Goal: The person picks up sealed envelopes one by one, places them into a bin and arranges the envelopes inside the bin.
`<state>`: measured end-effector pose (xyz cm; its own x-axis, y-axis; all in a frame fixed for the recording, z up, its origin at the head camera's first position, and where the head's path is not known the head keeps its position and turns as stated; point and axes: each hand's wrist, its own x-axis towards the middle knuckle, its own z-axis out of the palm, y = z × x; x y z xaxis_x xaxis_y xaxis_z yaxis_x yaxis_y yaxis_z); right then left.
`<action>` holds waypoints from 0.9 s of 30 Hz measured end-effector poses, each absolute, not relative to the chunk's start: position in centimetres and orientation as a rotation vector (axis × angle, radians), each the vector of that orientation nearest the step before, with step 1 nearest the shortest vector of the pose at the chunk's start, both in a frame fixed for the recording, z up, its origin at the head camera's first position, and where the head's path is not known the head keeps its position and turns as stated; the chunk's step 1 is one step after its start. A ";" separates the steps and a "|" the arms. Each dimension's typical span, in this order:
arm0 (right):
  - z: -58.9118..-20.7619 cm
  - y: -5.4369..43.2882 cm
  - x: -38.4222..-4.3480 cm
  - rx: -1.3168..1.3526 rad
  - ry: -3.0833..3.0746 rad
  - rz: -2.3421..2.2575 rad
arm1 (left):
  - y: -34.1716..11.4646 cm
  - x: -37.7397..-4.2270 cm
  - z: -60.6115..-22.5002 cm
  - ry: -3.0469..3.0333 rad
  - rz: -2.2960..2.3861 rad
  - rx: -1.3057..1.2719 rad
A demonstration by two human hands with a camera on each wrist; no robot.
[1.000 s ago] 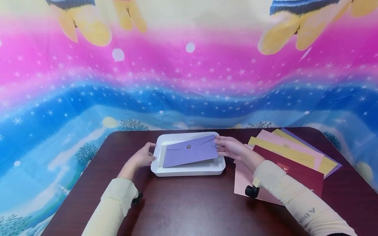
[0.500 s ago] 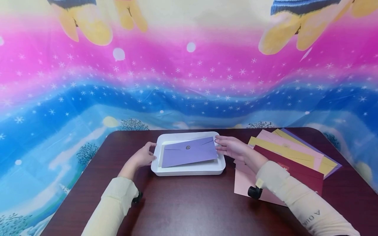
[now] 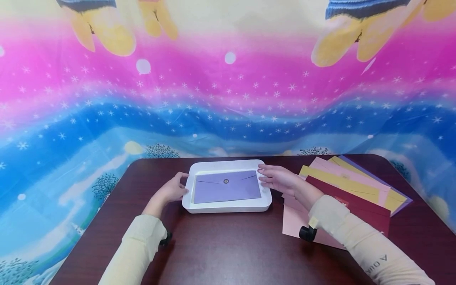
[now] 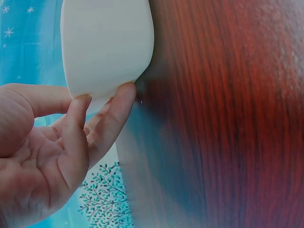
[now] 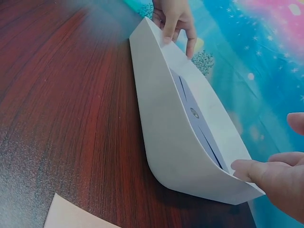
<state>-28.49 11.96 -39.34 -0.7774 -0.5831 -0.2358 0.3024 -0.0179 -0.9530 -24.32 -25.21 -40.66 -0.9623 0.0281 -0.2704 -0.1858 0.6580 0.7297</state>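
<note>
A purple envelope (image 3: 227, 187) with a round gold seal lies flat in the white tray (image 3: 228, 208), over a pale sheet or envelope (image 3: 193, 192) whose edge shows at the left. At the tray's left end, my left hand (image 3: 172, 187) grips the rim; the left wrist view has its fingers (image 4: 126, 95) against the tray's end wall. My right hand (image 3: 281, 178) is at the right end with fingers extended over the rim, beside the envelope's right edge and holding nothing. A fingertip (image 5: 240, 166) overlaps the rim in the right wrist view.
Right of the tray, a fan of envelopes lies on the dark wooden table (image 3: 224, 249): dark red (image 3: 360, 202), yellow (image 3: 342, 186), pink (image 3: 290, 217) and purple ones, partly under my right forearm. A printed cloth (image 3: 228, 99) hangs behind the table's far edge.
The purple envelope's raised right side has come down, so it now lies flat and straighter in the tray. My right fingers have let go of it. My left hand has stayed put.
</note>
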 end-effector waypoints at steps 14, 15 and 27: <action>-38.9 12.4 -28.6 -0.338 1.632 -1.879 | -25.1 -24.3 -40.6 2.623 1.204 -0.131; -38.8 12.5 -28.6 -0.345 1.632 -1.877 | -25.1 -24.3 -40.5 2.624 1.201 -0.126; -37.9 13.9 -28.3 -0.469 1.705 -1.841 | -24.9 -24.0 -40.3 2.628 1.188 -0.125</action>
